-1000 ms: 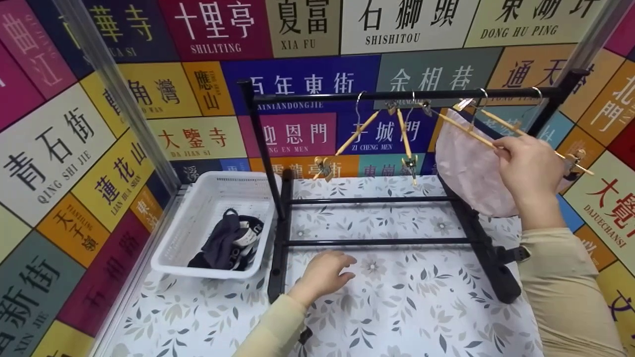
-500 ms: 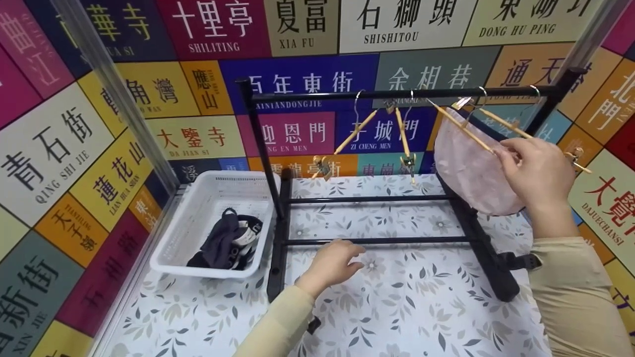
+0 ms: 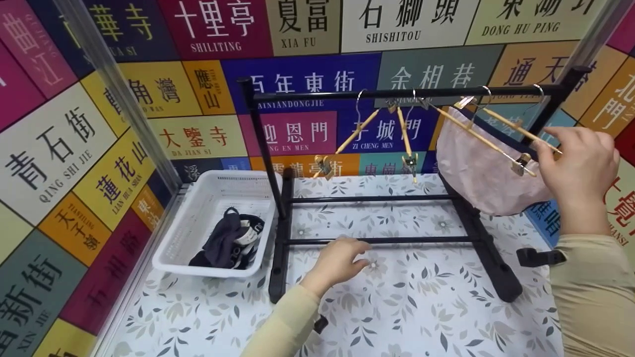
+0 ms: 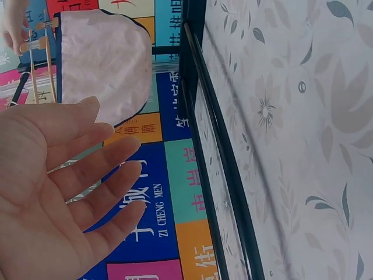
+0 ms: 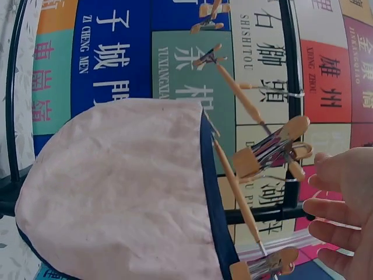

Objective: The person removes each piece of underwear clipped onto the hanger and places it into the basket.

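A pink cloth piece with navy edging (image 3: 488,168) hangs by its straight edge from a wooden clip hanger (image 5: 238,192) at the rack's right. In front of it is a second wooden hanger (image 3: 471,129), its metal clip (image 5: 271,149) holding no cloth. My right hand (image 3: 578,173) is raised beside the right ends of these hangers. In the right wrist view its fingers (image 5: 329,207) are loosely bent, with a gap to the clips. My left hand (image 3: 340,263) hovers low before the rack's crossbar, palm bare and fingers relaxed (image 4: 113,166), holding nothing.
The black rack (image 3: 307,96) stands on a leaf-patterned cloth (image 3: 397,317). Two more clip hangers hang left on its rail, one a slanted wooden hanger (image 3: 357,131). A white basket (image 3: 171,248) at left contains dark garments (image 3: 223,245). Sign-printed walls enclose the back and sides.
My right hand has let go of the front hanger's end and moved right, so that hanger's right clip shows. My left hand has drifted slightly up and right.
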A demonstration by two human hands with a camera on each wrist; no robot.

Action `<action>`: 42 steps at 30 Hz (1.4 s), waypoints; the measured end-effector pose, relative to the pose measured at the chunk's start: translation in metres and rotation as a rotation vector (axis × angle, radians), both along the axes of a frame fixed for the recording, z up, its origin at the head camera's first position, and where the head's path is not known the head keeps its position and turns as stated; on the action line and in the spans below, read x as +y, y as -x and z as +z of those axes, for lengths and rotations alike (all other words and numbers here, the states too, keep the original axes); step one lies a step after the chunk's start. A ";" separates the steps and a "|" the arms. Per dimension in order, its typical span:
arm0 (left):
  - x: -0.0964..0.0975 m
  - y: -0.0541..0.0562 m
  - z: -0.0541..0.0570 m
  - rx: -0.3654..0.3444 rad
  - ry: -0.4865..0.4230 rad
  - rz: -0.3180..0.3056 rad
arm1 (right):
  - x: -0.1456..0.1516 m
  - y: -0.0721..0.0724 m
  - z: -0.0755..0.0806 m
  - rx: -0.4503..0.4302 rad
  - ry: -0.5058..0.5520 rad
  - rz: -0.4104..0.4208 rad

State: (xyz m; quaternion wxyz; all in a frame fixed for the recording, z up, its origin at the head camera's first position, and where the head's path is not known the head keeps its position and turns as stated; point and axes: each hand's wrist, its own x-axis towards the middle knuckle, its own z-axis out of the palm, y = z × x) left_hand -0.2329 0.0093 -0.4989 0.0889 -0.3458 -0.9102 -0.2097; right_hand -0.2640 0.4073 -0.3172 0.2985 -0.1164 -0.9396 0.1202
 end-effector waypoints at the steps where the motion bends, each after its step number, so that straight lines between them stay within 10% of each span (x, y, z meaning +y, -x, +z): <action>1: 0.001 0.000 0.000 0.005 0.003 -0.003 | 0.002 0.001 0.000 -0.024 0.007 -0.003; 20: 0.016 -0.002 0.003 0.035 0.021 -0.042 | 0.029 0.016 -0.005 -0.283 -0.001 -0.008; 42: 0.041 0.001 0.011 -0.012 0.014 -0.062 | 0.035 0.024 -0.013 -0.280 0.080 -0.090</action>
